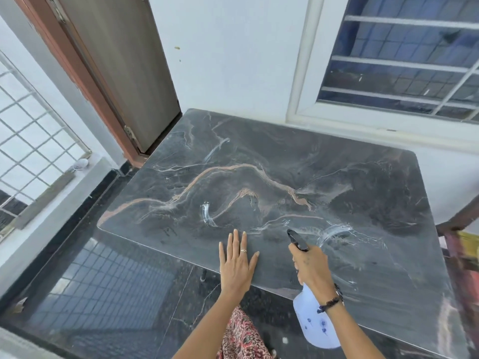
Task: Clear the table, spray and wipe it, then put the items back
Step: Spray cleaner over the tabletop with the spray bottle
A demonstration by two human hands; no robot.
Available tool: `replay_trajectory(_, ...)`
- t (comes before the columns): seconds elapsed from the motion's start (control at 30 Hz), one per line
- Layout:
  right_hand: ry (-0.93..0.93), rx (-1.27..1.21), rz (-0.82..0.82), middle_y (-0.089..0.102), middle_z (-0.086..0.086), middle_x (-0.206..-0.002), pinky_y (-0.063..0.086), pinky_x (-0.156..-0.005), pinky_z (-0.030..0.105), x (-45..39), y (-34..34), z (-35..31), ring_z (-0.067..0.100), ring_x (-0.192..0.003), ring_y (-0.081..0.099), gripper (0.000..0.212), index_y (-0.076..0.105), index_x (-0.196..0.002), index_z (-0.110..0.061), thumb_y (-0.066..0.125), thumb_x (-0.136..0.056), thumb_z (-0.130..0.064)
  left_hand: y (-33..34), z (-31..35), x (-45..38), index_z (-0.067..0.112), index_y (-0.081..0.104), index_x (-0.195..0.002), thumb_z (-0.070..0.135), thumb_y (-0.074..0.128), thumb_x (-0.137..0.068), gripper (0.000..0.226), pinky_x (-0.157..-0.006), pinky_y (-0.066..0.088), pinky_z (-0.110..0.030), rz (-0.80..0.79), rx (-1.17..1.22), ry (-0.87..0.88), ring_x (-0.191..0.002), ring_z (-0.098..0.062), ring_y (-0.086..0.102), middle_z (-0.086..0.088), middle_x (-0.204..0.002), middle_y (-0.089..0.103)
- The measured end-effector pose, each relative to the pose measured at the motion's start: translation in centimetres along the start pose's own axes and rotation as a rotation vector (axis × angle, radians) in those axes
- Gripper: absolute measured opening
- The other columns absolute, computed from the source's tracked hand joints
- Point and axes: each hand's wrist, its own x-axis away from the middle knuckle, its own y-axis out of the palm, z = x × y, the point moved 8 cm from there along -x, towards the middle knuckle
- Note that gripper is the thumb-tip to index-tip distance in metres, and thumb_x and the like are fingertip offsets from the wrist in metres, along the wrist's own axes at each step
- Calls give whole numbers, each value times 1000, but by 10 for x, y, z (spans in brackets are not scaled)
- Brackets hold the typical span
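Note:
A dark marble table with pale and rust veins fills the middle of the head view. Nothing stands on its top. My left hand lies flat on the table's near edge, fingers straight and spread. My right hand grips the neck of a white spray bottle held over the near edge. The bottle's black nozzle points toward the table's middle. Whitish wet streaks show on the marble just beyond the nozzle.
A grey door in a brown frame stands behind the table's far left corner. A barred window sits in the white wall at the back right. Wooden furniture touches the right edge. Glossy dark floor lies to the left and near side.

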Motion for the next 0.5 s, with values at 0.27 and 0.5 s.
replay_trajectory(0.27,82,16,-114,58,11,-56,32,-40,26,12,-15,24,19,-28,34,32,57,-60,1,57,-83,-21,1,1,0,13,33,-139,53,7,-96,64,-112,3,-39,13,-37,17,-129,-27,46,-10,-141,46)
replay_trajectory(0.5,34,-114,107,53,11,-55,33,-42,28,17,-54,34,21,-40,35,33,50,-59,-2,55,-87,-20,4,7,0,10,33,-139,51,6,-97,64,-113,1,-39,53,-38,40,-134,-22,27,-12,-143,42)
